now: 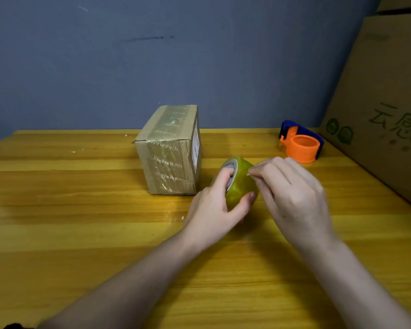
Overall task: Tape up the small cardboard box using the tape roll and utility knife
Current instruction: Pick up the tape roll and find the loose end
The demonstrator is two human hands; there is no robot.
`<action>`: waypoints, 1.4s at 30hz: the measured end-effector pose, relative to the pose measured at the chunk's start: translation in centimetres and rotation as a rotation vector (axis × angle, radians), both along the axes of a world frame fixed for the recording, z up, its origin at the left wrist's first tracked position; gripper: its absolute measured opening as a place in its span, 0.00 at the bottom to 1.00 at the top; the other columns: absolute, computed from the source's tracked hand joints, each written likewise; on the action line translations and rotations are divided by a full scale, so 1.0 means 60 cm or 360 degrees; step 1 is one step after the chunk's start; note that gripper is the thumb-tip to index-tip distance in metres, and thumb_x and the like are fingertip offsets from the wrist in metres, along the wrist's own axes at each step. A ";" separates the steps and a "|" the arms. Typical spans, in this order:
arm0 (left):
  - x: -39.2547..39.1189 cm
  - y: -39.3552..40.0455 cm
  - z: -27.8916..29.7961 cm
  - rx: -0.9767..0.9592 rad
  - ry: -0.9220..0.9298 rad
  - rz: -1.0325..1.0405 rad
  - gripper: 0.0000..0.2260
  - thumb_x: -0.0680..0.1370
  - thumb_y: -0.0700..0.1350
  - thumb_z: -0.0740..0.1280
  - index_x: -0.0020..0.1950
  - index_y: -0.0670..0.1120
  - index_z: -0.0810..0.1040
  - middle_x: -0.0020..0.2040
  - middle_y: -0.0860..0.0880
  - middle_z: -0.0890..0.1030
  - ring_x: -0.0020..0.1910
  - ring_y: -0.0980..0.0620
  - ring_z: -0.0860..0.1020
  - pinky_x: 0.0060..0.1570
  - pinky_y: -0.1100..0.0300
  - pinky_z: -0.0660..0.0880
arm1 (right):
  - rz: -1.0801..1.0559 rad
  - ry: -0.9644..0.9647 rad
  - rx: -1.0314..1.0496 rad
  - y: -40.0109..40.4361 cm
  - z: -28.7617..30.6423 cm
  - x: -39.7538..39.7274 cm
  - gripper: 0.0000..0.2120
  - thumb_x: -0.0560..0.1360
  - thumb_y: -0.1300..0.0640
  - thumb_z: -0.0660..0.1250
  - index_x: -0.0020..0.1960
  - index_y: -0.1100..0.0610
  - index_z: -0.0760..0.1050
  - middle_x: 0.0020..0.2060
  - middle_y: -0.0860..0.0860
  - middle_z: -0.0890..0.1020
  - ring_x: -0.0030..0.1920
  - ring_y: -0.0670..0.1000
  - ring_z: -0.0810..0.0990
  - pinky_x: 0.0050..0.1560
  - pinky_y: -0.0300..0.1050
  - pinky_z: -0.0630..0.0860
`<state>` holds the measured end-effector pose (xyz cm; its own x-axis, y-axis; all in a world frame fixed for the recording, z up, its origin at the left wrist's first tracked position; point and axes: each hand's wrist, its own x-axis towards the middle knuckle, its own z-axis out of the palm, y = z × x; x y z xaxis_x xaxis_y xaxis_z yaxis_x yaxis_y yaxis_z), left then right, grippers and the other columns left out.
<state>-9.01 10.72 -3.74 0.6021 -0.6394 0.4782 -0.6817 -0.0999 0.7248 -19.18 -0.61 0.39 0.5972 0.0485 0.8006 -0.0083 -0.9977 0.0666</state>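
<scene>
A small cardboard box [170,150] stands upright on the wooden table [81,222], with printed tape strips over its top and front. Just right of it my left hand [214,210] grips a yellowish clear tape roll [240,184], fingers inside the core and thumb on the outer face. My right hand [292,195] pinches the tape's loose end at the roll's upper right edge. I see no utility knife.
An orange and blue tape dispenser [300,143] lies at the table's back right. A large cardboard carton [384,110] with green print leans along the right edge. A grey-blue wall [176,55] stands behind the table.
</scene>
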 end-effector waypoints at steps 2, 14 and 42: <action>0.000 -0.003 -0.001 0.0023 -0.0067 0.0054 0.19 0.71 0.63 0.59 0.57 0.55 0.67 0.36 0.48 0.82 0.36 0.45 0.80 0.42 0.48 0.77 | -0.0007 0.0014 -0.0014 0.001 0.003 -0.002 0.04 0.77 0.63 0.65 0.47 0.62 0.79 0.41 0.57 0.81 0.41 0.58 0.79 0.39 0.55 0.77; 0.003 -0.012 0.016 -0.0152 0.0716 -0.0255 0.06 0.72 0.53 0.65 0.47 0.55 0.73 0.35 0.51 0.77 0.27 0.51 0.77 0.28 0.59 0.74 | 0.0043 -0.0018 0.0543 0.009 0.013 0.029 0.09 0.73 0.61 0.69 0.52 0.56 0.74 0.42 0.47 0.77 0.43 0.49 0.74 0.45 0.38 0.70; -0.012 0.019 0.081 -0.0200 0.1075 -0.0454 0.10 0.81 0.45 0.59 0.53 0.39 0.72 0.28 0.41 0.77 0.24 0.48 0.75 0.27 0.61 0.75 | 0.0150 0.0263 0.0480 -0.038 0.081 0.048 0.05 0.77 0.49 0.63 0.49 0.50 0.73 0.34 0.44 0.77 0.33 0.42 0.75 0.32 0.41 0.71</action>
<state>-9.70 11.83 1.11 0.6094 -0.7800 0.1423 -0.0705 0.1255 0.9896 -16.33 -2.90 5.24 0.7242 -0.1141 0.6801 0.0711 -0.9686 -0.2382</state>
